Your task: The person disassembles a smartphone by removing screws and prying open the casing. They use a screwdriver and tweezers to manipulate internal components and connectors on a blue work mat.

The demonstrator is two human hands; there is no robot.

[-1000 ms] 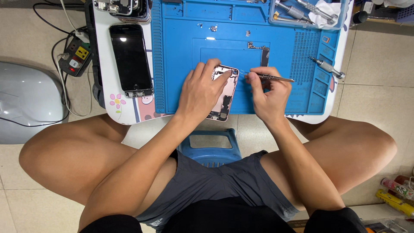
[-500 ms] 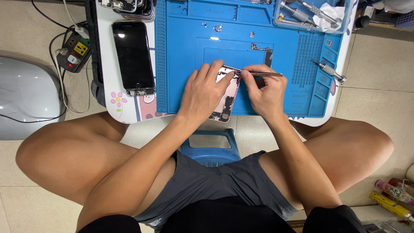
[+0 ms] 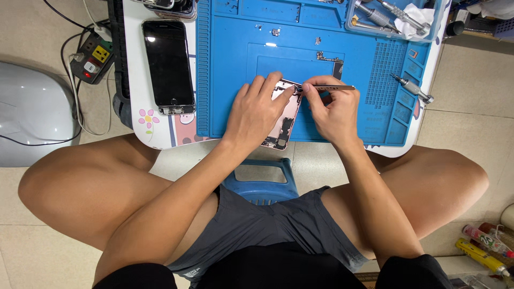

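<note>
An opened pink phone body (image 3: 284, 121) lies on the blue work mat (image 3: 235, 80) of a low white table. My left hand (image 3: 257, 109) rests flat over its left half and holds it down. My right hand (image 3: 332, 109) grips slim metal tweezers (image 3: 329, 87), whose tips point left into the phone's top end next to my left fingertips. A small circuit board piece (image 3: 329, 58) lies on the mat just beyond the phone.
A detached black phone screen (image 3: 168, 64) lies on the table left of the mat. A clear tray with screwdrivers (image 3: 393, 18) sits at the back right; another screwdriver (image 3: 411, 88) lies on the mat's right side. A power strip (image 3: 92, 59) and a blue stool (image 3: 261, 179) are on the floor.
The tweezers' tips have slid left onto the top end of the phone body. My left hand has stayed pressed on the phone; the view has shifted slightly.
</note>
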